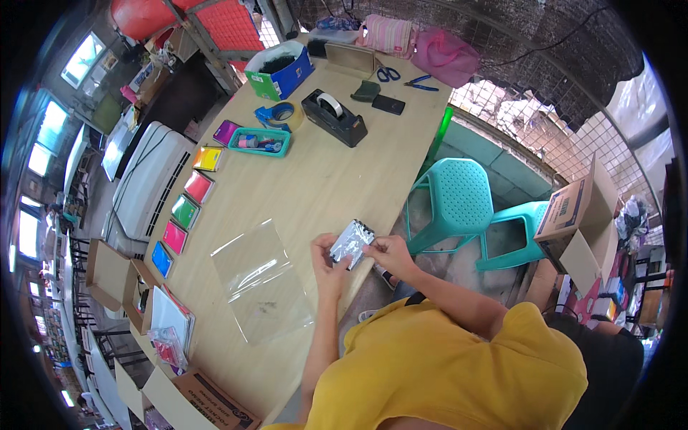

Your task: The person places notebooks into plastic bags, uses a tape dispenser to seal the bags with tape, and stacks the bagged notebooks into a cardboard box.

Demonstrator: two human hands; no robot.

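Observation:
Near the table's right edge, both hands hold a small spiral notepad (352,242) with a glossy, pale face and a dark bound edge at its top. My left hand (329,259) grips its left side, with the thumb across the lower face. On the other side, the fingers of my right hand (389,252) pinch the right edge. A clear plastic sheet (251,269) with a crease across it lies flat on the table, left of my left hand. Small notepads in several colours, among them a green one (185,211) and a blue one (163,259), form a row along the table's left edge.
Farther up the wooden table (301,190) are a teal basket (236,145), a blue tape cutter (272,116), a black tape dispenser (340,125), scissors (388,74) and pliers (421,84). Teal stools (459,190) stand at right. Cardboard boxes (193,401) sit at lower left.

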